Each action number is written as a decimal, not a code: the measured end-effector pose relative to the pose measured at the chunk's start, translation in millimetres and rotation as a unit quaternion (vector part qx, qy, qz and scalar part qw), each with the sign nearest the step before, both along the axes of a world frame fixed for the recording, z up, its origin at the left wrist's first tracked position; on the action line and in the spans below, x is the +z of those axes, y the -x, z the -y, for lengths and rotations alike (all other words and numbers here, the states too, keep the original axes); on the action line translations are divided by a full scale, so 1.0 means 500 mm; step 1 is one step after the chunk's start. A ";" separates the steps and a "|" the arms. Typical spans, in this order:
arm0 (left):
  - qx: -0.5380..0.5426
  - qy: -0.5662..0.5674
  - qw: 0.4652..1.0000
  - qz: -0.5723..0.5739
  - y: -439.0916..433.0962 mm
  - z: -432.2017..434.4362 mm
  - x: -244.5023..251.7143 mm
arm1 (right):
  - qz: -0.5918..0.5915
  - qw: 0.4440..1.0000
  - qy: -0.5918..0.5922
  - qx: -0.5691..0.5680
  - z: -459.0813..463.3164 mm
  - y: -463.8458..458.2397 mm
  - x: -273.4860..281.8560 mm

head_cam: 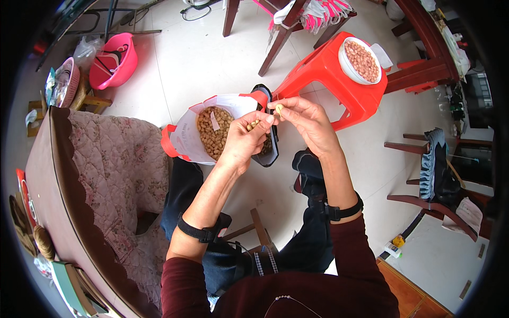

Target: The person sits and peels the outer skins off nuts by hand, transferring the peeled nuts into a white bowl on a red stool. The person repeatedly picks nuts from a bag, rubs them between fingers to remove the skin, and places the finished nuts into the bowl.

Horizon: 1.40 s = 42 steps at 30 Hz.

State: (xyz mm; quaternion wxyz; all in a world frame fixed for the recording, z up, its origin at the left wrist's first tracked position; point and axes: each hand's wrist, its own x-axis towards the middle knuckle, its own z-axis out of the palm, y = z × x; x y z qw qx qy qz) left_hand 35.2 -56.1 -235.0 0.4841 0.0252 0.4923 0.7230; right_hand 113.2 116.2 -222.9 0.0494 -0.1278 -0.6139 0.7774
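Observation:
My left hand (247, 137) has its fingers curled around a few unshelled peanuts (253, 125), its fingertips close to the other hand's. Between the thumb and fingers of my right hand (306, 123) is a pale, yellowish peanut pod (279, 109). Below and left of the hands stands a white bag with red handles (183, 133), holding many unshelled peanuts (212, 147). Beside it is a dark-rimmed bag (271, 158), partly covered by my left hand; its contents are hard to tell. A white bowl (344, 63) of shelled, reddish peanuts (362, 61) rests on a red plastic stool (368, 95).
A table with a floral quilted cover (119, 159) stands at left. Behind it are a pink basin (131, 59) with hangers and a pink basket (71, 81). Wooden chair legs (274, 51) rise at the top; another wooden chair (409, 200) is at right.

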 end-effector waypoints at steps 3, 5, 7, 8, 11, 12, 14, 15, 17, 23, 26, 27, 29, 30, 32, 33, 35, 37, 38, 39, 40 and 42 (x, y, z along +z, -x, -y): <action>0.003 0.006 1.000 -0.029 -0.006 -0.002 -0.010 | 0.007 1.000 0.012 0.008 0.002 -0.005 0.004; 0.006 0.010 0.999 -0.050 -0.009 -0.003 -0.015 | 0.016 1.000 0.008 -0.001 0.003 -0.007 0.003; 0.017 0.037 0.999 -0.016 -0.007 -0.007 -0.003 | 0.031 0.999 -0.012 -0.019 -0.008 -0.008 0.000; 0.023 0.050 0.998 0.001 -0.005 -0.010 0.000 | 0.036 0.999 -0.009 -0.027 -0.014 -0.010 -0.001; 0.070 0.049 0.996 -0.014 0.000 -0.007 -0.020 | 0.058 0.997 -0.019 -0.046 -0.022 -0.007 -0.006; 0.082 0.052 0.995 -0.021 0.004 -0.007 -0.026 | 0.070 0.995 -0.038 -0.055 -0.026 -0.007 -0.013; 0.101 0.036 0.994 0.002 0.009 -0.004 -0.034 | 0.103 0.990 -0.084 -0.051 -0.033 -0.009 -0.032; 0.111 0.028 0.993 0.014 0.012 -0.003 -0.034 | 0.123 0.986 -0.110 -0.038 -0.037 -0.011 -0.047; 0.118 0.022 0.992 0.032 0.014 -0.005 -0.031 | 0.153 0.975 -0.160 -0.016 -0.044 -0.013 -0.080; 0.128 0.024 0.990 0.046 0.015 -0.003 -0.022 | 0.178 0.959 -0.216 -0.033 -0.043 -0.009 -0.101; 0.117 0.016 0.992 0.048 0.016 0.005 -0.025 | 0.162 0.972 -0.163 -0.045 -0.033 -0.002 -0.076; 0.110 0.017 0.993 0.043 0.016 0.005 -0.024 | 0.150 0.977 -0.147 -0.046 -0.032 0.000 -0.069; 0.087 0.026 0.995 0.036 0.013 0.004 -0.018 | 0.108 0.983 -0.141 -0.038 -0.027 0.000 -0.052; 0.073 0.034 0.996 0.032 0.012 0.005 -0.014 | 0.077 0.985 -0.150 -0.029 -0.023 0.000 -0.044; 0.055 0.043 0.997 0.020 0.007 -0.001 -0.012 | 0.033 0.988 -0.152 -0.016 -0.013 0.000 -0.024; 0.046 0.042 0.998 0.012 0.006 -0.001 -0.013 | 0.022 0.989 -0.146 -0.015 -0.006 0.001 -0.010; 0.027 0.039 0.999 -0.005 0.000 -0.001 -0.015 | 0.017 0.990 -0.136 -0.014 0.004 0.000 0.005; 0.005 0.035 0.999 0.013 0.001 0.000 -0.010 | 0.031 0.991 -0.130 -0.016 0.010 -0.003 0.011; 0.002 0.023 0.999 0.026 0.001 -0.001 -0.008 | 0.032 0.991 -0.128 -0.019 0.011 -0.003 0.015; 0.000 0.011 0.999 0.038 0.001 -0.001 -0.005 | 0.021 0.992 -0.121 -0.025 0.013 -0.003 0.018; 0.000 -0.002 0.999 0.047 0.002 -0.001 0.000 | 0.011 0.993 -0.114 -0.031 0.014 -0.002 0.021; -0.001 -0.027 0.997 0.066 0.004 0.001 0.010 | 0.003 0.994 -0.106 -0.031 0.012 -0.004 0.021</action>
